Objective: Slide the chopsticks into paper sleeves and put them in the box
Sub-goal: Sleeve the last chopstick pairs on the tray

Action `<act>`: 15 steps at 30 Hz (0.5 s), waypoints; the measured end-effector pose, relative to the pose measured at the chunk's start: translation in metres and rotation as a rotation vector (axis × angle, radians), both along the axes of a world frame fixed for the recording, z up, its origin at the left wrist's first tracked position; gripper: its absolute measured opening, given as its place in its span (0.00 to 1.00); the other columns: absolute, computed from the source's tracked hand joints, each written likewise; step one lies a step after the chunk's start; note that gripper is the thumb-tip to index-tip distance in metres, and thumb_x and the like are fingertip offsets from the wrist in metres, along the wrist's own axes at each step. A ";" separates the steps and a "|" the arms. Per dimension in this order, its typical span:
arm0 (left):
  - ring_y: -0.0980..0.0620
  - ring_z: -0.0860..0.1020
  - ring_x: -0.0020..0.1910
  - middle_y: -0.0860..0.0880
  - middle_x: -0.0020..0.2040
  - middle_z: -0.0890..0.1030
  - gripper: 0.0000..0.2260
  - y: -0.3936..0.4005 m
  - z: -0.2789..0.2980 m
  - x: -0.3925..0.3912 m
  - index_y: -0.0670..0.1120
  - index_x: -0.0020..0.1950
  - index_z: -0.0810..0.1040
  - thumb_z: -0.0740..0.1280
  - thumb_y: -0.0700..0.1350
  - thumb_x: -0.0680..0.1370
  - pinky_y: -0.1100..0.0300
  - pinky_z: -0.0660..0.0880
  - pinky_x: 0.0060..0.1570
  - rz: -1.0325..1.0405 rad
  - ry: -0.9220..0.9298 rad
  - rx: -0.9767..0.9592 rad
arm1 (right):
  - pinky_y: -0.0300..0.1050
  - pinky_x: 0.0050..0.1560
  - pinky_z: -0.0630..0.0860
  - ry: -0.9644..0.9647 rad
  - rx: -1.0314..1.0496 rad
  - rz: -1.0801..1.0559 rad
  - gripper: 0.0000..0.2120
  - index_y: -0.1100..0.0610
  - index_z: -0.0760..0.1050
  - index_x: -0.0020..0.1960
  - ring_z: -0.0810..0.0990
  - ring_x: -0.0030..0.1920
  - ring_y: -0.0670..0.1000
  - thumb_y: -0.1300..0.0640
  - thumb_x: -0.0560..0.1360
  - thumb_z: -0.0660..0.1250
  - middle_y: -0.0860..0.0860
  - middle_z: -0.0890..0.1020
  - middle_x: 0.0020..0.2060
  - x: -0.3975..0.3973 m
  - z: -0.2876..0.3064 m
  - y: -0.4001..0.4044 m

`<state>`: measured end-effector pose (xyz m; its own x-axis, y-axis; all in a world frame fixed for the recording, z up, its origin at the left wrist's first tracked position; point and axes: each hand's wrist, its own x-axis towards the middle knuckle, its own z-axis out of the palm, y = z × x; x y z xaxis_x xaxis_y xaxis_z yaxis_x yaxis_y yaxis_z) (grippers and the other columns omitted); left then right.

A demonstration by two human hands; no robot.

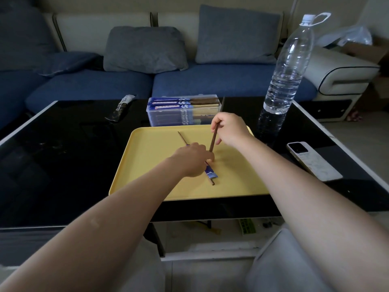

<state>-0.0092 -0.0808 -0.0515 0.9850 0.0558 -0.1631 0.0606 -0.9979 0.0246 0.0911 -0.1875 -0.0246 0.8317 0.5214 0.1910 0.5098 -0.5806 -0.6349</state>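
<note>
1. A yellow tray (pixel 151 165) sits on a black table (pixel 63 154), right in front of the person.
2. The left hand (pixel 192 161) rests low on the middle of the tray. Its fingers are curled around a blue paper sleeve (pixel 211 173) and hold it down.
3. One end of the sleeve pokes out from under the hand toward 5 o'clock. A brown chopstick tip (pixel 211 182) sticks out past that end.
4. Another thin brown chopstick end (pixel 182 138) shows on the tray at 11 o'clock from the left hand. I cannot tell if it is the same stick.
5. The right hand (pixel 229 131) is at 2 o'clock from the left hand. Its fingers pinch a brown chopstick (pixel 213 142) near the top.
6. This chopstick tilts down toward 7 o'clock. Its low end meets the left hand's fingers, by the sleeve.
7. A clear plastic box (pixel 183 118) stands on the table at 12 o'clock from the tray, just past its far edge. It is full of chopsticks in blue sleeves.
8. A big water bottle (pixel 288 66) stands at 2 o'clock from the tray.
9. A white phone (pixel 313 163) lies at 3 o'clock from the tray.
10. A small dark wrapper (pixel 122 107) lies at 10 o'clock from the box.
11. A blue sofa (pixel 88 85) with grey pillows is behind the table.
</note>
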 end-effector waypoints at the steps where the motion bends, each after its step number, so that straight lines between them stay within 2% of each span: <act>1: 0.47 0.71 0.63 0.49 0.62 0.73 0.18 0.000 -0.002 0.002 0.58 0.71 0.71 0.60 0.45 0.82 0.50 0.75 0.55 -0.009 0.010 -0.005 | 0.36 0.33 0.74 -0.026 -0.001 -0.005 0.14 0.49 0.75 0.43 0.84 0.34 0.46 0.65 0.81 0.60 0.50 0.81 0.48 0.001 -0.001 -0.001; 5: 0.47 0.71 0.65 0.50 0.63 0.75 0.19 0.003 -0.006 0.007 0.57 0.71 0.73 0.62 0.43 0.81 0.50 0.75 0.60 -0.038 0.017 0.003 | 0.37 0.35 0.74 -0.089 -0.020 -0.011 0.11 0.51 0.75 0.47 0.84 0.37 0.48 0.65 0.81 0.61 0.50 0.81 0.46 0.002 -0.002 -0.004; 10: 0.49 0.70 0.67 0.52 0.65 0.76 0.21 0.005 -0.009 0.008 0.56 0.69 0.75 0.65 0.39 0.78 0.52 0.73 0.62 -0.049 0.005 -0.026 | 0.41 0.39 0.79 -0.126 -0.040 -0.021 0.11 0.50 0.74 0.46 0.83 0.39 0.50 0.65 0.81 0.62 0.50 0.81 0.45 0.006 -0.004 -0.008; 15: 0.49 0.76 0.58 0.51 0.57 0.79 0.13 0.006 -0.013 0.015 0.56 0.61 0.81 0.66 0.42 0.80 0.50 0.78 0.57 -0.016 -0.047 -0.009 | 0.44 0.42 0.81 -0.167 -0.076 -0.015 0.11 0.50 0.74 0.47 0.82 0.41 0.50 0.65 0.81 0.62 0.49 0.81 0.46 0.007 -0.006 -0.015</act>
